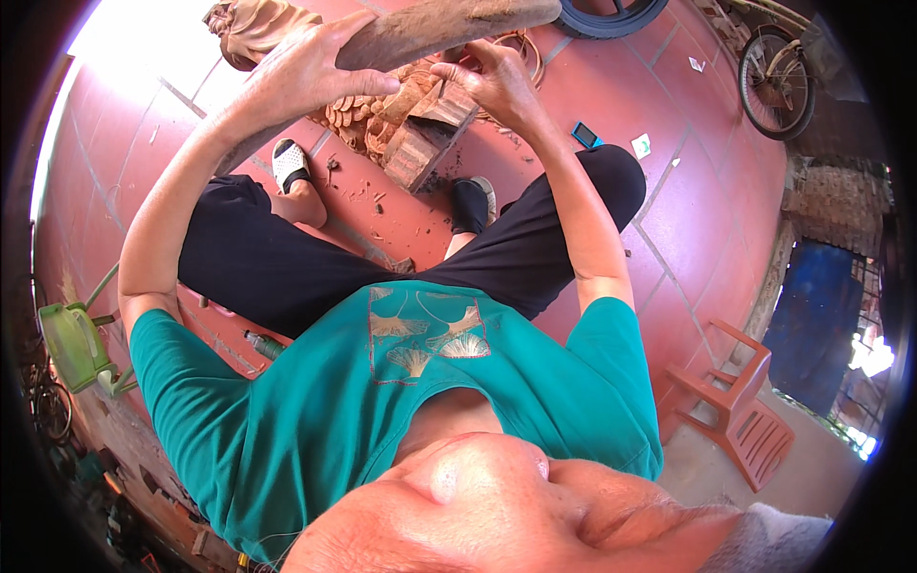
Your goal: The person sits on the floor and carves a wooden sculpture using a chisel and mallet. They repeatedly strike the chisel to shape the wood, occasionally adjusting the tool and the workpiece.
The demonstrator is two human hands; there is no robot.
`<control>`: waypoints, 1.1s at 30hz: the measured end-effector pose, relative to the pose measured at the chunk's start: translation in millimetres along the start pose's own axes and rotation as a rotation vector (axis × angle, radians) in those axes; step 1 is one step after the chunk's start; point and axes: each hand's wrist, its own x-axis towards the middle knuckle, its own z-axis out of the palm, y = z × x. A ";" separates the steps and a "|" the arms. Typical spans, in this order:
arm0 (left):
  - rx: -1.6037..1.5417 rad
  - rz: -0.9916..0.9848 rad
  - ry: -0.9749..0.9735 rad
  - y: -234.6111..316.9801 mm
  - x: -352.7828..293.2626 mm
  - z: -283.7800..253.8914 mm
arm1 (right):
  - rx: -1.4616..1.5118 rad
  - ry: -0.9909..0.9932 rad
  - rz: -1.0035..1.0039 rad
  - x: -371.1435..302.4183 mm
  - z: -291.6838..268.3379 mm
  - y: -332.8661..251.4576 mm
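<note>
A long, curved piece of brown wood (449, 27) slants across the top of the head view, running down behind my left wrist. My left hand (310, 72) lies over it, the thumb along the near side and the fingers on the far side. Just below the wood's near edge is my right hand (501, 86). Its thumb and index finger are bent and apart, and nothing shows clearly between them; some of its fingertips are hidden. Beneath both hands, a carved wooden piece with scale-like relief (358, 124) rests beside a rough block (427, 143) on the floor.
Chips are scattered on the red tiled floor (707, 205) between my feet. A brown draped carving (253, 29) stands far left, a wheel (611, 21) far right. By my right knee lies a blue phone (586, 135). A red plastic chair (735, 406) and green chair (76, 346) flank me.
</note>
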 end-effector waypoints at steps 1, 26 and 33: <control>-0.020 -0.009 -0.008 1.4 -0.1 -0.1 | -0.020 -0.001 -0.012 0.0 -0.5 0.3; 0.094 -0.004 0.085 1.9 1.2 -13.4 | 0.053 0.000 -0.079 -0.2 4.3 6.3; 0.094 -0.013 0.078 -1.0 -0.4 -11.6 | 0.045 -0.012 -0.105 0.1 4.3 5.8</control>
